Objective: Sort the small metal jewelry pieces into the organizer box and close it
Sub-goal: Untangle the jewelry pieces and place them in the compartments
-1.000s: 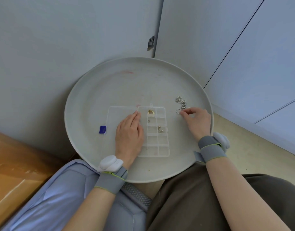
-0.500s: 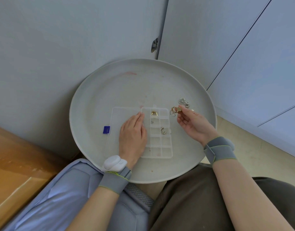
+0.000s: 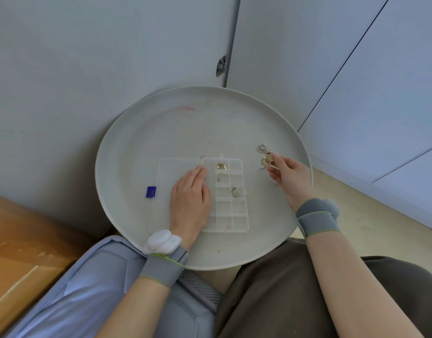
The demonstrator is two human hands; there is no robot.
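A clear organizer box (image 3: 230, 215) lies open on a round grey tray (image 3: 161, 132), its lid (image 3: 176, 167) folded out to the left. A gold piece (image 3: 220, 166) sits in a top compartment, a tiny piece (image 3: 218, 178) in the one below, and a silver ring (image 3: 234, 192) further down. My left hand (image 3: 189, 203) rests flat on the box's left edge and the lid. My right hand (image 3: 289, 178) is raised to the right of the box, pinching a gold jewelry piece (image 3: 267, 160) in its fingertips. A small heap of silver pieces (image 3: 263, 148) lies on the tray beyond it.
A small blue square (image 3: 151, 192) lies on the tray to the left of the lid. The tray stands in a corner between pale walls (image 3: 88, 69). A wooden surface (image 3: 19, 240) is at the lower left, and my lap is below the tray.
My right hand has picked a gold piece from the loose heap and lifted it, turning palm-up. My left hand has stayed on the box.
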